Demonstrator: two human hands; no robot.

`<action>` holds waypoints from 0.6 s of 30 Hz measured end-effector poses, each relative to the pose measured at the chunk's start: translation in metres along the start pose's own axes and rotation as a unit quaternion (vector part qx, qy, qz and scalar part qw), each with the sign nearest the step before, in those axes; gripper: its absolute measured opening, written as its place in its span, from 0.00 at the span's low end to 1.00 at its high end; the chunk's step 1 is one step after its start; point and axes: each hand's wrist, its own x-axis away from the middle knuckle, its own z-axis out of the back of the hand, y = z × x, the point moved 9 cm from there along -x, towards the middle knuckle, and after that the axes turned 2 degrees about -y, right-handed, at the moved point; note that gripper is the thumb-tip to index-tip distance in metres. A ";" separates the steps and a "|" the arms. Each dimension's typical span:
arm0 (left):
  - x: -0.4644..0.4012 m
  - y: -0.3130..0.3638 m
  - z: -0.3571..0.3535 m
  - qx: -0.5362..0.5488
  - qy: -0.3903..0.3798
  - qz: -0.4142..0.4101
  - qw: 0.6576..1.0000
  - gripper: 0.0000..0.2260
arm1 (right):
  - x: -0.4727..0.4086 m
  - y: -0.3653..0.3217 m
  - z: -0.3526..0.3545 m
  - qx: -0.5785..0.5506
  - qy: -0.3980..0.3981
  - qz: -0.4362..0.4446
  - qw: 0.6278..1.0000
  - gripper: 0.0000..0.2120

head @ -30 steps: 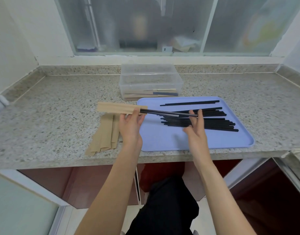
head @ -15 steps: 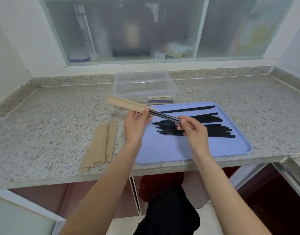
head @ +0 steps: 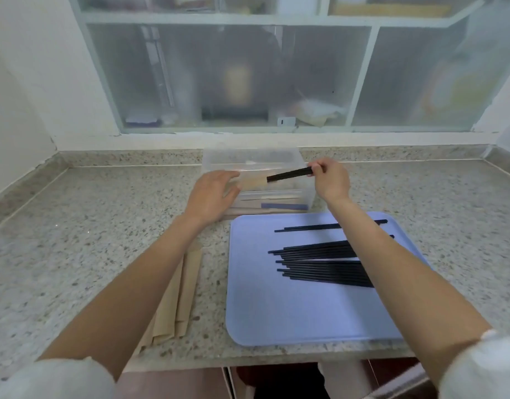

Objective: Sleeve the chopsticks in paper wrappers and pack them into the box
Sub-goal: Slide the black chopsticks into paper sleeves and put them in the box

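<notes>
Both hands [head: 212, 197] [head: 331, 180] hold sleeved chopsticks [head: 288, 174] above box [head: 249, 156] rim.

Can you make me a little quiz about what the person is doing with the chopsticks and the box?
1. True or false: the right hand pinches the black end of the sleeved chopsticks.
2. Where do the loose chopsticks lie? A) in the clear box B) on the blue tray C) on the windowsill
3. Fill in: the spare paper wrappers lie on the counter to the ____ of the tray.

Key
1. True; the left hand is at the paper end, over the box.
2. B
3. left
</notes>
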 end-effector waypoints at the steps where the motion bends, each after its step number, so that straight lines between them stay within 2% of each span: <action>1: -0.001 -0.003 -0.006 -0.016 -0.017 0.002 1.000 0.17 | -0.007 0.000 -0.013 0.026 -0.026 -0.002 0.999 0.12; 3: -0.003 -0.009 -0.013 -0.033 -0.037 0.009 0.999 0.17 | -0.014 0.001 -0.033 0.098 -0.066 -0.001 0.993 0.13; 6: -0.001 -0.012 -0.015 -0.046 -0.030 0.002 0.999 0.17 | -0.009 -0.006 -0.035 0.189 -0.075 0.044 0.978 0.13; 8: 0.005 -0.004 -0.010 -0.058 -0.002 -0.032 0.998 0.16 | 0.010 -0.018 -0.024 0.173 -0.062 0.119 0.976 0.12; 10: 0.017 0.012 0.001 -0.060 0.034 -0.072 0.995 0.14 | 0.037 -0.027 -0.017 0.138 -0.082 0.206 0.965 0.10; 12: 0.035 0.025 0.013 -0.050 0.063 -0.100 0.992 0.13 | 0.067 -0.023 -0.019 0.161 -0.153 0.258 0.940 0.09; 15: 0.065 0.028 0.029 -0.041 0.092 -0.093 0.991 0.14 | 0.093 0.003 -0.028 0.319 -0.201 0.289 0.880 0.11; 18: 0.086 0.010 0.024 -0.025 0.038 -0.015 0.999 0.10 | 0.085 0.035 -0.035 0.436 -0.216 0.230 0.843 0.18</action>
